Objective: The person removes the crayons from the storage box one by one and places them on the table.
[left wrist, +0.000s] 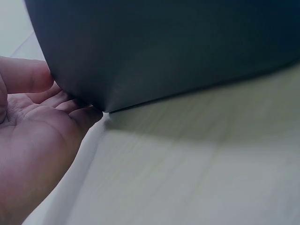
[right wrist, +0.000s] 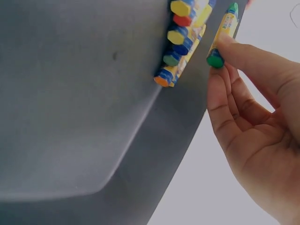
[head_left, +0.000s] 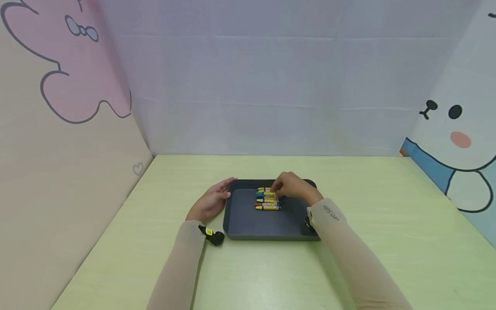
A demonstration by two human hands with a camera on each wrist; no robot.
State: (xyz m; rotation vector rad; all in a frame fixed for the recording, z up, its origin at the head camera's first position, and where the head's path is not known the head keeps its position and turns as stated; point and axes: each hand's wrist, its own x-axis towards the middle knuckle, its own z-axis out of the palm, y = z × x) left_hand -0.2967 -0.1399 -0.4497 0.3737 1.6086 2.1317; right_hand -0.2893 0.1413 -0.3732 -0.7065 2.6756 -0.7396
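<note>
A dark grey tray lies on the table with a row of crayons in yellow wrappers inside it. My right hand is over the far end of that row. Between thumb and fingertips it pinches a green crayon, held apart from the others in the right wrist view. There the row shows orange, green, blue, yellow and red ends. At the tray's left side, my left hand touches the outer wall near the far corner, thumb against the rim and fingers stretched along it.
The pale green table extends around the tray on all sides. A white cloth wall closes off the back. Side panels with cartoon figures stand left and right. Each sleeve's cuff carries a small black wrist camera.
</note>
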